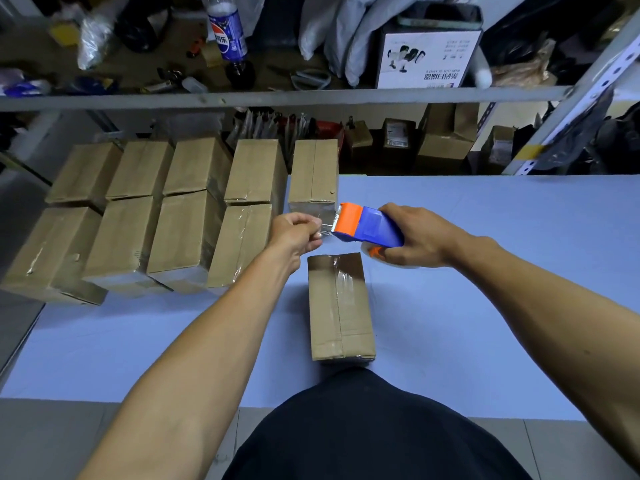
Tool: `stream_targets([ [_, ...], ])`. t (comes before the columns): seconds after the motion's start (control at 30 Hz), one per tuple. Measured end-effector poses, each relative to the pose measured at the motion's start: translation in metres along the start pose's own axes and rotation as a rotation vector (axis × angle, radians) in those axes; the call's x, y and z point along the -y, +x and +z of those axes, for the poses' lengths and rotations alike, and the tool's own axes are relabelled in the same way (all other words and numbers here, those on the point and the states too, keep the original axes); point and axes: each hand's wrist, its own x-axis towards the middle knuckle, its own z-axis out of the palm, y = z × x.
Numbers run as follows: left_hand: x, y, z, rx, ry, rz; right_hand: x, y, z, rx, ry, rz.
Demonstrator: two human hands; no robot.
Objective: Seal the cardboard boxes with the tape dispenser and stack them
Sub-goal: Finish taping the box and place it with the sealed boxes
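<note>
Above a taped cardboard box (341, 306), right hand (415, 237) grips tape dispenser (367, 225); left hand (294, 233) pinches its tape (325, 230).

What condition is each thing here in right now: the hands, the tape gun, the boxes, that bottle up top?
Left hand: pinching the loose tape end.
Right hand: gripping the tape dispenser, held above the table.
Near box: closed, clear tape along its top seam.
Stacked boxes: closed, taped, in rows at left.
Soda bottle: upright on the shelf, nearly empty.
</note>
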Motion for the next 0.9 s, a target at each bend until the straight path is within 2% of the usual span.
stream_targets([
  [0.3, 0.013, -0.003, -0.001, -0.047, 0.024, -0.029, -0.005, -0.009, 0.013, 0.023, 0.012, -0.026],
  [0.43, 0.012, -0.004, 0.001, -0.010, 0.037, -0.024, -0.009, -0.010, 0.015, -0.019, -0.029, -0.017],
  [0.7, -0.002, -0.003, 0.000, 0.128, 0.027, -0.041, -0.013, -0.005, 0.006, 0.019, -0.133, -0.028],
  [0.9, -0.010, 0.004, -0.002, 0.022, 0.032, -0.023, -0.014, -0.005, 0.005, 0.036, -0.056, -0.039],
])
